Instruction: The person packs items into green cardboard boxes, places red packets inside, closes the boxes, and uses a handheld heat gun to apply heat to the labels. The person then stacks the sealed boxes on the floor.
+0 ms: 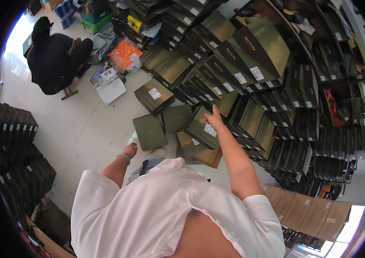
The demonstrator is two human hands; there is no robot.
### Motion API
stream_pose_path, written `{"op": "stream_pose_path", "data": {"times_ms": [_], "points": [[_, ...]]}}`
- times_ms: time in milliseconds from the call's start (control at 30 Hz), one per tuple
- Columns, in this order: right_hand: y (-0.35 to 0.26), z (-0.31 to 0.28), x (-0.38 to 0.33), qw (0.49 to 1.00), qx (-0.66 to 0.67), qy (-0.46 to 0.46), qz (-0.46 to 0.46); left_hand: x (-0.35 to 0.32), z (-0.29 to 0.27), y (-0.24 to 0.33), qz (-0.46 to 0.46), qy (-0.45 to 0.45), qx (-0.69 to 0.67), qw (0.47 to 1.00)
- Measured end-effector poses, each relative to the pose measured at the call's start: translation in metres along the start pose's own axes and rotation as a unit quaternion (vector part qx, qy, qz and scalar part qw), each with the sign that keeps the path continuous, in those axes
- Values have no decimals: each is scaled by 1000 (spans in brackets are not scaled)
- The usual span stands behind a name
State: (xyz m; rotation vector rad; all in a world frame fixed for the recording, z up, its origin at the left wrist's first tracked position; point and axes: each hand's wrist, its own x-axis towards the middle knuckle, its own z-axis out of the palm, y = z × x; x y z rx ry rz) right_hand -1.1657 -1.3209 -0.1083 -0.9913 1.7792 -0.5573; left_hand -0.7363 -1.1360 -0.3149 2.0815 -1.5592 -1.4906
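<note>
My right hand [213,116] reaches forward with its fingers closed at the far edge of a dark green shoe box [197,125]. That box bears a white label and lies tilted over another labelled box [189,145]. My left hand [130,149], a band at its wrist, hangs low on the left with curled fingers; what they hold, if anything, is hidden. Nearest to it is a plain green box [149,132] on the floor. Another dark green box [177,118] lies between that one and the box at my right hand.
Tall stacks of dark boxes [251,51] rise ahead and to the right. More stacks [15,124] stand on the left. A person in dark clothes [55,60] sits low at far left, near an orange plastic bag [125,56]. Brown cartons [305,210] stand at lower right.
</note>
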Motion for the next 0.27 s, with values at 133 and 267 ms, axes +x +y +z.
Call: {"op": "stream_pose_path", "data": {"times_ms": [133, 267], "points": [[-32, -14, -38, 999, 11, 15, -48, 0, 12, 17, 69, -50, 67, 994], [-40, -7, -78, 994, 33, 40, -94, 22, 24, -29, 110, -121, 234, 958]]}}
